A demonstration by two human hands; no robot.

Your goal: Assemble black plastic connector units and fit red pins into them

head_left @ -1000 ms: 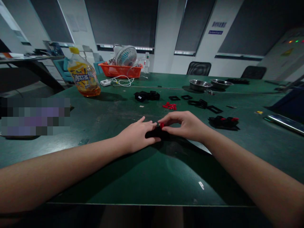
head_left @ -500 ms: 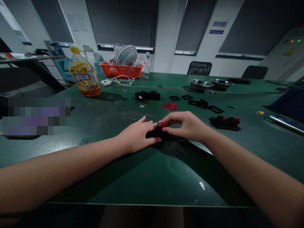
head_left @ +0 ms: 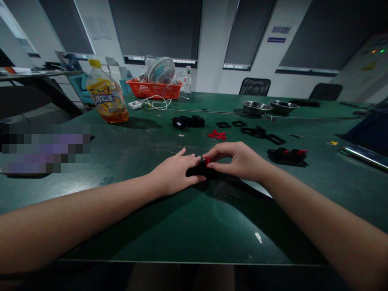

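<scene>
My left hand (head_left: pixel 178 171) is closed around the left end of a black plastic part (head_left: pixel 197 169) on the table, its thumb on the near side and fingers on the far side. With thumb and index finger, my right hand (head_left: pixel 239 161) pinches a small red piece (head_left: pixel 207 161) at the top of that black part. My fingers cover much of both, so I cannot tell how far the red piece sits in it. Several loose red pieces (head_left: pixel 217 135) lie beyond my hands. To the right rests a black assembly with red pieces (head_left: pixel 286 157).
Black parts (head_left: pixel 188 122) and flat black frames (head_left: pixel 275 139) lie farther back on the green table (head_left: pixel 188 230). A drink bottle (head_left: pixel 107 97) stands at left, near an orange basket (head_left: pixel 154 89) holding a fan. Two metal bowls (head_left: pixel 256 108) are at back right.
</scene>
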